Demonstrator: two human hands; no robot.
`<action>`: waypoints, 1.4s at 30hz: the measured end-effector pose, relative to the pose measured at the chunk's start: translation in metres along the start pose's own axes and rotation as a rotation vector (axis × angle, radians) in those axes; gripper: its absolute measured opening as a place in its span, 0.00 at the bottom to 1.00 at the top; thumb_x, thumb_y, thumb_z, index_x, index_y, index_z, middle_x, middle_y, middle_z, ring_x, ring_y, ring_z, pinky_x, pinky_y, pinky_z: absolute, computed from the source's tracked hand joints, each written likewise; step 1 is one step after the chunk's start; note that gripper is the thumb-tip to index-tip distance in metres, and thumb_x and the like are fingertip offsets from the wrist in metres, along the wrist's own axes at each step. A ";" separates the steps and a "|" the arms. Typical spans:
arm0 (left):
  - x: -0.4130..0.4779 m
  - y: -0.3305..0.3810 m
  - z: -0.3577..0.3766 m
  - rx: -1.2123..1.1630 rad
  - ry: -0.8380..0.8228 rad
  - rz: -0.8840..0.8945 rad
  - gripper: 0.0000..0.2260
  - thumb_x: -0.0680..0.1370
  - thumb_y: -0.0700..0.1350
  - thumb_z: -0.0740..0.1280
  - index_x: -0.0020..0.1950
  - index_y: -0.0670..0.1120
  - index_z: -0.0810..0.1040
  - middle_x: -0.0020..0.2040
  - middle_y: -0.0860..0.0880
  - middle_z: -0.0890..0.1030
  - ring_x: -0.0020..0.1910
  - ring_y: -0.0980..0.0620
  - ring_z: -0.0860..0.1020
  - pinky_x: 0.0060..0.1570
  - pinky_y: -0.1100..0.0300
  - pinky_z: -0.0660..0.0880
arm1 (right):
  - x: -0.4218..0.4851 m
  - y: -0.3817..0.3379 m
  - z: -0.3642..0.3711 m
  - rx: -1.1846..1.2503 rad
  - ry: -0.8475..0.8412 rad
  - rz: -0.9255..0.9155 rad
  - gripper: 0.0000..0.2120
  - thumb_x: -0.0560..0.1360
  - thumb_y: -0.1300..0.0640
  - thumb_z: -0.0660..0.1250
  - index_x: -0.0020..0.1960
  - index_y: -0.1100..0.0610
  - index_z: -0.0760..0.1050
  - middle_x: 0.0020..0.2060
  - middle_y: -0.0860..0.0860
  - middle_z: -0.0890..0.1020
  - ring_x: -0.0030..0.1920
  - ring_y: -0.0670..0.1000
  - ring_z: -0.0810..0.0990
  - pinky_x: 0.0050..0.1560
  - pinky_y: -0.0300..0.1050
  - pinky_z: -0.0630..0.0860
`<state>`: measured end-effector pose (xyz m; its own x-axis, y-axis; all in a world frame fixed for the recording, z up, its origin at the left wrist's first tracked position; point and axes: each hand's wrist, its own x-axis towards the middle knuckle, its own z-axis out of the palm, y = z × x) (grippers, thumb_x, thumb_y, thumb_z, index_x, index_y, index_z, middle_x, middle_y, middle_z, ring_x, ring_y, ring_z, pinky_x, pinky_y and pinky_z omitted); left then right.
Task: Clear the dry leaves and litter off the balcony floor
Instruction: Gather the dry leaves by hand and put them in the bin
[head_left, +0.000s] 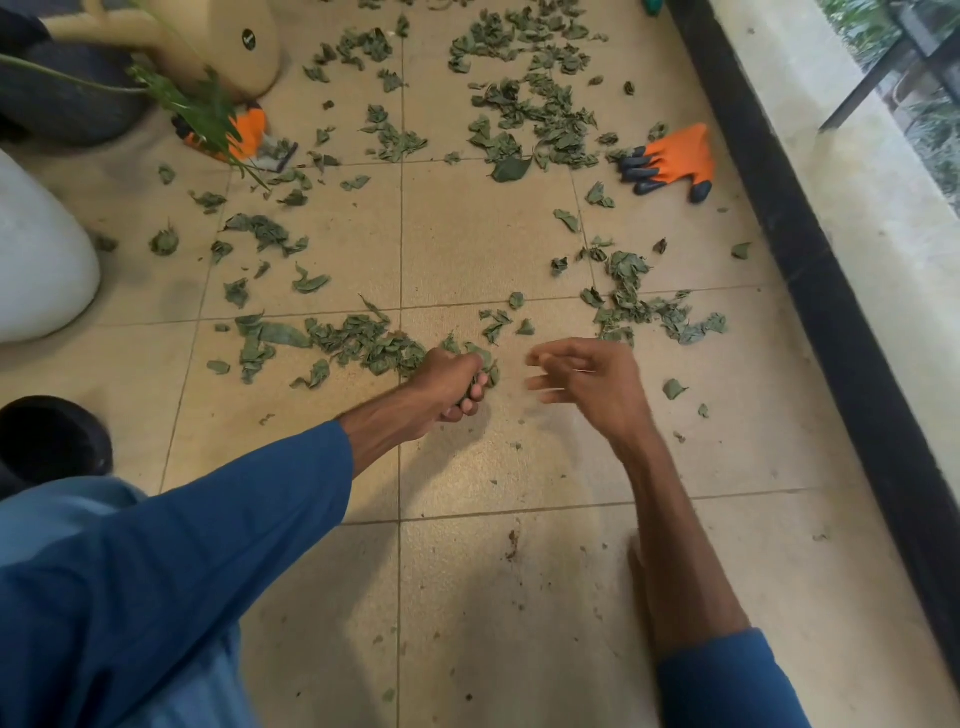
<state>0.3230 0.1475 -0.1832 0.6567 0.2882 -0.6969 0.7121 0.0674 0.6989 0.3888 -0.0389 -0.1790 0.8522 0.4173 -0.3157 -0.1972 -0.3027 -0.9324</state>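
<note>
**Hands gathering dry leaves on a tiled balcony**

Seen from above, a balcony floor (467, 239) of square beige tiles runs up to a dark raised kerb (831, 291) on the right, with a pale ledge beyond it. Dry leaves (363, 340), curled and grey-green, lie scattered over the tiles. They are thickest at the far end and in a band just ahead of the hands.

The left hand (447, 384), in a blue sleeve, is down on the floor with its fingers curled tightly round a clump of those leaves. The right hand (592, 384) hovers just beside it with fingers loosely bent and motion-blurred, holding nothing; loose leaves lie just beyond its fingertips.

An orange glove (670, 158) with dark fingertips lies near the kerb. A beige watering can (228, 41) stands at the far left and carries a small round black badge, too small to read. A white pot (36, 260) sits at the left edge.
</note>
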 end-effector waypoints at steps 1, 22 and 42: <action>0.001 0.001 0.001 -0.002 -0.005 0.001 0.14 0.83 0.41 0.59 0.39 0.45 0.75 0.29 0.50 0.73 0.23 0.55 0.68 0.18 0.66 0.59 | 0.002 0.011 -0.012 -0.141 0.134 0.017 0.08 0.79 0.64 0.69 0.56 0.59 0.83 0.52 0.54 0.87 0.45 0.51 0.87 0.49 0.50 0.85; 0.000 0.001 -0.009 0.047 -0.071 0.019 0.13 0.84 0.46 0.62 0.40 0.46 0.76 0.29 0.52 0.75 0.24 0.55 0.70 0.19 0.66 0.61 | 0.027 0.072 -0.053 -0.558 0.626 0.183 0.10 0.71 0.72 0.66 0.44 0.63 0.86 0.40 0.58 0.86 0.37 0.54 0.82 0.43 0.47 0.82; -0.003 0.007 -0.037 -0.392 -0.142 -0.122 0.20 0.84 0.38 0.52 0.59 0.51 0.83 0.36 0.50 0.81 0.28 0.56 0.73 0.20 0.69 0.65 | 0.010 -0.045 0.086 -0.097 -0.106 -0.168 0.07 0.70 0.67 0.77 0.47 0.59 0.86 0.36 0.52 0.87 0.35 0.50 0.86 0.39 0.46 0.85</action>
<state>0.3162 0.1822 -0.1703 0.6203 0.1234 -0.7746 0.6567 0.4583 0.5989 0.3649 0.0523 -0.1554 0.8123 0.5552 -0.1786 -0.0046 -0.3002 -0.9539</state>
